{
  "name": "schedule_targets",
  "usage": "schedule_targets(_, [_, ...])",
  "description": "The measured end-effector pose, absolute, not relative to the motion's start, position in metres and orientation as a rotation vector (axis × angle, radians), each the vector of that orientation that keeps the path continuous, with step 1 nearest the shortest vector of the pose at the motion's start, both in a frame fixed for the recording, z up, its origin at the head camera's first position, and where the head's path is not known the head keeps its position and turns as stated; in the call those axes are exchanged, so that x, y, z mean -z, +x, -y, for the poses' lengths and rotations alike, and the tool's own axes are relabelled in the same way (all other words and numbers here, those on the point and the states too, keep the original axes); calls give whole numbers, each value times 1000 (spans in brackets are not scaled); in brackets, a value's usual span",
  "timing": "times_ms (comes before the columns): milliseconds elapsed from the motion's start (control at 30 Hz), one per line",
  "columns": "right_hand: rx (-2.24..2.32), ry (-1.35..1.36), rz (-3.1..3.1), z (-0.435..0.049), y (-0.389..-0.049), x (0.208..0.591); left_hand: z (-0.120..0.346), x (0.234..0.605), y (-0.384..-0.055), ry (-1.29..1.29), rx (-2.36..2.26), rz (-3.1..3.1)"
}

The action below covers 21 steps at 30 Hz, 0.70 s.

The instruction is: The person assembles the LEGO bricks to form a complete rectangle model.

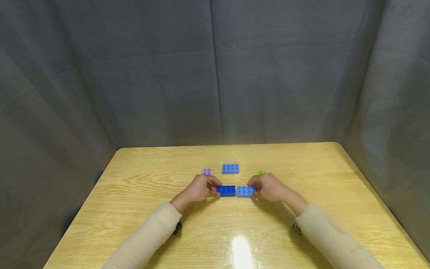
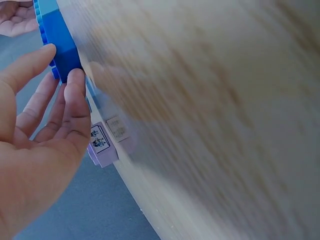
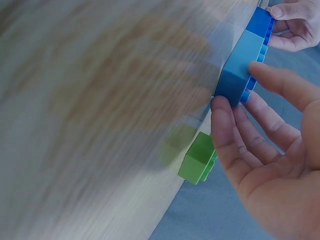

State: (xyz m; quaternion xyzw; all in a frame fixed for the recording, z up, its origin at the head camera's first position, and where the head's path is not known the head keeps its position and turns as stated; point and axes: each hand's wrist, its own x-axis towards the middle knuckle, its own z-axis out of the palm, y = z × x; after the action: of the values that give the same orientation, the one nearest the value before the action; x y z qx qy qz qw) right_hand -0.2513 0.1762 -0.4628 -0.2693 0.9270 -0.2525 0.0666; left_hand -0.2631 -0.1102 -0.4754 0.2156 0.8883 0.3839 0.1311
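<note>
The left hand (image 1: 201, 186) pinches the outer end of a dark blue brick (image 1: 226, 191) between thumb and fingers, and the brick's inner end reaches past the fingertips. It is probably held by the end so that this inner face meets its neighbour unblocked. Just beyond the left grip stands a small purple brick (image 1: 206, 172), studs up, with a printed picture on its side in the left wrist view; neither hand seems to hold it.

Between the two grips and farther from the person, a light blue brick (image 1: 230, 169) sits apart, parallel to the held pair. Nearer, to the right of the dark blue one, comes another light blue brick (image 1: 245, 191), its outer end pinched by the right hand (image 1: 270, 187). The mirrored grips look chosen to keep both bricks in one line, end to end; a thin line shows between them, and whether they touch I cannot tell.

Just beyond the right grip, partly hidden by it from above, a green brick (image 3: 197, 157) stands untouched by the thumb. No container shows: the loose bricks rest directly on the wooden table (image 1: 134, 179).
</note>
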Motion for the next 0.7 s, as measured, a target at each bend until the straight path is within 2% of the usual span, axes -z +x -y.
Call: schedule_targets(700, [770,-724,-2774,-175,-256,462,106,472,-260,631,-1099,-2581])
